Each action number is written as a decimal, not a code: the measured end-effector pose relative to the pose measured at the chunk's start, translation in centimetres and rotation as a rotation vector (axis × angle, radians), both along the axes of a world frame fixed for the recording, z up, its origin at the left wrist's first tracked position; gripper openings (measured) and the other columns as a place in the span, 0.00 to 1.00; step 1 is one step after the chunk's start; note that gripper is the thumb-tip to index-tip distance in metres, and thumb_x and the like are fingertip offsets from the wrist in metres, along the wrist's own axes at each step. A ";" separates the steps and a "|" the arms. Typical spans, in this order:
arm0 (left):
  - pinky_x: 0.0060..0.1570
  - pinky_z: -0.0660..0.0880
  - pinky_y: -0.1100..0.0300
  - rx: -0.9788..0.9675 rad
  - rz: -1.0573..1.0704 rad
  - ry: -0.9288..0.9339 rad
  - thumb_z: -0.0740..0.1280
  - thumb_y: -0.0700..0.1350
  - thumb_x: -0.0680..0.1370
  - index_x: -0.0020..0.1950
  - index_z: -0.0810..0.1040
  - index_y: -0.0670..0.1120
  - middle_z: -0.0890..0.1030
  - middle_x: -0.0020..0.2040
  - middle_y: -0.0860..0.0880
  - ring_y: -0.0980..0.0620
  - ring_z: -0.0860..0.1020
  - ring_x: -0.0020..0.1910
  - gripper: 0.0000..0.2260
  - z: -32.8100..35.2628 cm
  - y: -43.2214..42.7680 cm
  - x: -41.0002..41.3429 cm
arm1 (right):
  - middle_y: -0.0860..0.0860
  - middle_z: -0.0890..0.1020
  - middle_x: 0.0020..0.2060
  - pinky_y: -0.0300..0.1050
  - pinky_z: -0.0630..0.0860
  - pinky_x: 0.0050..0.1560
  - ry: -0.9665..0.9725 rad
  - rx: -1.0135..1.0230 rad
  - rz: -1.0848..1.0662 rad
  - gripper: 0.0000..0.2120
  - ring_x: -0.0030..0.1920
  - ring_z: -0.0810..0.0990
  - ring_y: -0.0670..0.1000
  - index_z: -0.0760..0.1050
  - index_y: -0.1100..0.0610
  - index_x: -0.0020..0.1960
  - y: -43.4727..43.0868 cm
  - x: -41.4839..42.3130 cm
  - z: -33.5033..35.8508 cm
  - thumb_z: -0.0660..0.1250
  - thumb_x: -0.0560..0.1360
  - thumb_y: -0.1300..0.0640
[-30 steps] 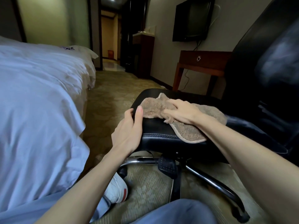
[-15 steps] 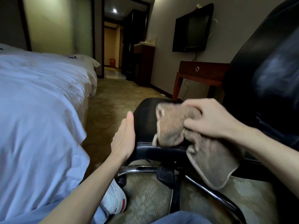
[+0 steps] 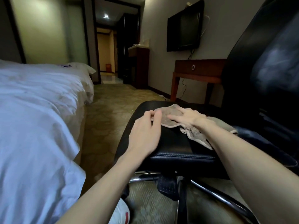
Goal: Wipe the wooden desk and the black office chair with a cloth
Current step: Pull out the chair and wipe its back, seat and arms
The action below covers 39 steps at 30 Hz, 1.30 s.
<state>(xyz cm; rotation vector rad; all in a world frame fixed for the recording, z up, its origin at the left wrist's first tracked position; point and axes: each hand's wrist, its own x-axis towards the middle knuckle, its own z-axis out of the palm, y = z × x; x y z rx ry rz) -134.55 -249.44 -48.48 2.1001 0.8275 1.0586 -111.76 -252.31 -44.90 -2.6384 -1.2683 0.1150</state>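
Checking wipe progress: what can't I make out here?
Head view only:
Wooden desk top: seen edge-on, right end behind the chair backrest.
Backrest: cut off by top and right edges.
Seat under the cloth: covered by it and the right hand.
Left hand: blur hides whether it pinches the cloth.

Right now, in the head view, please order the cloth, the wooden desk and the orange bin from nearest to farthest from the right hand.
1. Cloth: under the right hand, on the chair seat.
2. Wooden desk: against the wall, behind the chair.
3. Orange bin: far at the back, left of the desk.
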 end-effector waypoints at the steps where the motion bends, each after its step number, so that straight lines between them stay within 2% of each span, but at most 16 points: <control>1: 0.55 0.75 0.50 0.059 0.029 0.063 0.51 0.64 0.84 0.63 0.77 0.52 0.82 0.56 0.52 0.51 0.79 0.55 0.22 -0.3 -0.1 0.1 | 0.54 0.71 0.75 0.66 0.66 0.72 -0.016 0.018 0.017 0.40 0.73 0.70 0.64 0.56 0.35 0.80 -0.3 -0.2 -0.3 0.56 0.72 0.22; 3: 0.54 0.76 0.49 0.131 0.092 0.118 0.51 0.64 0.84 0.62 0.77 0.51 0.82 0.55 0.50 0.49 0.79 0.55 0.23 -0.9 -0.2 -0.1 | 0.51 0.78 0.68 0.61 0.71 0.68 0.004 0.088 0.077 0.32 0.66 0.76 0.60 0.67 0.38 0.74 -1.5 -1.1 -0.2 0.60 0.73 0.28; 5: 0.50 0.75 0.51 0.163 0.114 0.071 0.51 0.64 0.84 0.63 0.77 0.51 0.82 0.55 0.51 0.49 0.79 0.55 0.23 -1.3 -0.2 -0.2 | 0.48 0.82 0.58 0.58 0.74 0.65 0.031 0.173 0.134 0.20 0.61 0.79 0.57 0.75 0.38 0.59 -3.4 -2.4 0.1 0.62 0.71 0.33; 8: 0.57 0.75 0.50 0.167 0.145 0.021 0.51 0.64 0.84 0.70 0.74 0.48 0.81 0.62 0.47 0.47 0.78 0.62 0.27 -1.6 -0.5 -0.2 | 0.45 0.82 0.50 0.59 0.76 0.62 0.038 0.243 0.239 0.07 0.56 0.80 0.54 0.75 0.40 0.46 -6.3 -4.8 -0.2 0.67 0.73 0.39; 11: 0.64 0.71 0.48 0.117 0.116 -0.111 0.47 0.69 0.81 0.78 0.65 0.48 0.77 0.70 0.44 0.45 0.74 0.68 0.34 -1.2 -1.0 -0.5 | 0.45 0.81 0.53 0.58 0.74 0.63 0.038 0.300 0.328 0.16 0.58 0.78 0.54 0.78 0.40 0.52 -9.2 -7.7 -0.2 0.65 0.68 0.35; 13: 0.63 0.71 0.49 0.050 0.098 -0.201 0.45 0.69 0.79 0.79 0.62 0.48 0.77 0.68 0.45 0.47 0.75 0.65 0.36 -1.0 -0.7 -0.9 | 0.43 0.80 0.52 0.55 0.74 0.61 0.039 0.319 0.398 0.23 0.58 0.77 0.51 0.78 0.39 0.54 -10.9 -9.4 -0.5 0.61 0.64 0.32; 16: 0.51 0.68 0.59 -0.107 0.069 -0.267 0.45 0.68 0.82 0.76 0.65 0.51 0.77 0.62 0.53 0.59 0.75 0.51 0.31 -0.9 0.0 -1.4 | 0.40 0.79 0.48 0.50 0.73 0.55 0.061 0.333 0.486 0.20 0.53 0.76 0.43 0.79 0.39 0.51 -13.0 -11.0 -1.1 0.62 0.62 0.34; 19: 0.57 0.63 0.56 -0.241 0.071 -0.298 0.43 0.68 0.83 0.75 0.67 0.53 0.77 0.61 0.55 0.57 0.73 0.54 0.30 -0.7 0.9 -1.6 | 0.39 0.82 0.46 0.43 0.76 0.52 0.117 0.321 0.509 0.17 0.50 0.80 0.40 0.83 0.40 0.48 -13.7 -10.6 0.6 0.65 0.62 0.38; 22: 0.58 0.62 0.54 -0.224 0.092 -0.250 0.43 0.69 0.83 0.74 0.70 0.52 0.77 0.59 0.54 0.54 0.72 0.56 0.31 -0.8 1.5 -1.4 | 0.41 0.82 0.47 0.49 0.79 0.53 -0.074 0.423 0.416 0.19 0.50 0.81 0.47 0.80 0.40 0.47 -12.8 -8.4 4.0 0.63 0.60 0.36; 24: 0.57 0.63 0.55 -0.146 0.100 -0.202 0.44 0.68 0.83 0.71 0.73 0.52 0.77 0.56 0.55 0.54 0.73 0.54 0.31 -1.2 1.6 -1.2 | 0.46 0.82 0.53 0.56 0.78 0.58 -0.297 0.492 0.322 0.26 0.55 0.80 0.55 0.80 0.42 0.54 -11.6 -6.2 6.4 0.61 0.60 0.35; 26: 0.53 0.66 0.58 -0.085 0.117 -0.185 0.46 0.67 0.83 0.66 0.76 0.51 0.79 0.52 0.56 0.58 0.75 0.48 0.29 -1.7 1.9 -1.0 | 0.49 0.79 0.64 0.64 0.71 0.66 -0.440 0.389 0.222 0.34 0.66 0.75 0.59 0.78 0.41 0.63 -9.8 -3.7 8.5 0.59 0.60 0.33; 28: 0.44 0.66 0.63 -0.045 0.137 -0.167 0.47 0.66 0.84 0.60 0.77 0.51 0.79 0.46 0.58 0.61 0.75 0.44 0.26 -1.7 2.0 -1.0 | 0.48 0.72 0.73 0.72 0.58 0.73 -0.354 0.257 0.169 0.39 0.75 0.66 0.59 0.73 0.38 0.69 -8.3 -1.4 9.8 0.61 0.58 0.30; 30: 0.41 0.65 0.65 -0.024 0.150 -0.149 0.48 0.66 0.84 0.56 0.76 0.52 0.80 0.44 0.57 0.60 0.76 0.43 0.25 -1.8 2.4 -0.9 | 0.48 0.69 0.76 0.72 0.56 0.75 -0.143 0.265 0.114 0.45 0.77 0.63 0.60 0.70 0.38 0.73 -6.3 0.9 9.6 0.63 0.57 0.26; 34: 0.49 0.69 0.54 0.018 0.160 -0.118 0.48 0.67 0.84 0.59 0.76 0.52 0.81 0.48 0.55 0.58 0.77 0.46 0.25 -2.3 2.8 -0.9 | 0.55 0.59 0.82 0.72 0.50 0.77 -0.088 0.117 -0.040 0.46 0.81 0.56 0.63 0.59 0.40 0.81 -3.2 4.4 3.3 0.54 0.70 0.18; 37: 0.53 0.69 0.54 0.049 0.167 -0.100 0.49 0.67 0.83 0.67 0.72 0.54 0.80 0.54 0.55 0.55 0.77 0.51 0.24 -2.5 3.2 -0.8 | 0.55 0.58 0.81 0.72 0.45 0.76 -0.067 0.008 -0.126 0.49 0.80 0.54 0.63 0.58 0.39 0.81 -2.6 5.1 -1.2 0.49 0.67 0.15; 39: 0.54 0.69 0.54 0.050 0.174 -0.102 0.49 0.67 0.83 0.69 0.71 0.54 0.79 0.55 0.55 0.53 0.76 0.53 0.24 -2.5 3.4 -0.8 | 0.55 0.64 0.78 0.71 0.51 0.74 -0.087 0.056 -0.119 0.47 0.78 0.59 0.64 0.62 0.37 0.78 -2.6 5.1 -1.4 0.52 0.64 0.16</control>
